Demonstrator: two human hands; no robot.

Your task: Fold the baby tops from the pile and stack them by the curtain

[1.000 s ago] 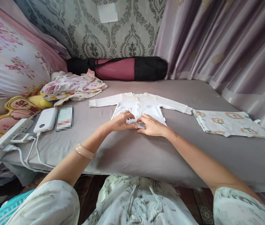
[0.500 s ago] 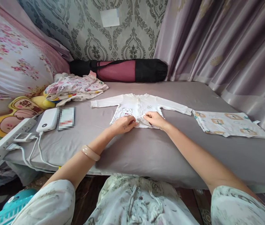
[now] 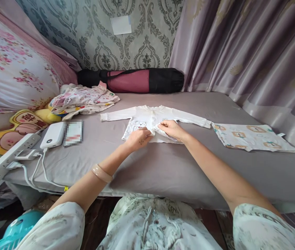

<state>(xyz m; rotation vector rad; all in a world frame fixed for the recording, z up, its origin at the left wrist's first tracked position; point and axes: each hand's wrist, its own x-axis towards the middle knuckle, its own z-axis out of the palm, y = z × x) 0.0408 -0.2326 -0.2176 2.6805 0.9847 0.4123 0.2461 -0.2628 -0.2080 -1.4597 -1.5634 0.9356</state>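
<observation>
A small white long-sleeved shirt (image 3: 147, 116) lies spread on the grey sheet, its sleeves stretched out to both sides and a bear drawn on its front. My left hand (image 3: 139, 138) pinches the front edge near the lower middle of the shirt. My right hand (image 3: 172, 129) grips the other front edge slightly higher, and the cloth between the two hands is lifted and creased. Fingertips of both hands are close together. Right of the shirt, a folded white cloth with lion prints (image 3: 254, 137) lies near the right cuff.
Patterned clothes (image 3: 84, 99) are heaped at the back left. A white power bank (image 3: 52, 134), a blurred flat packet (image 3: 73, 133) and a power strip (image 3: 9, 152) with cables lie at the left. A rolled mat in a bag (image 3: 129, 80) rests against the wall.
My right hand has moved slightly up and left, raising the shirt's front edge. My left hand stays near the lower middle, a little closer to it. The view has shifted slightly.
</observation>
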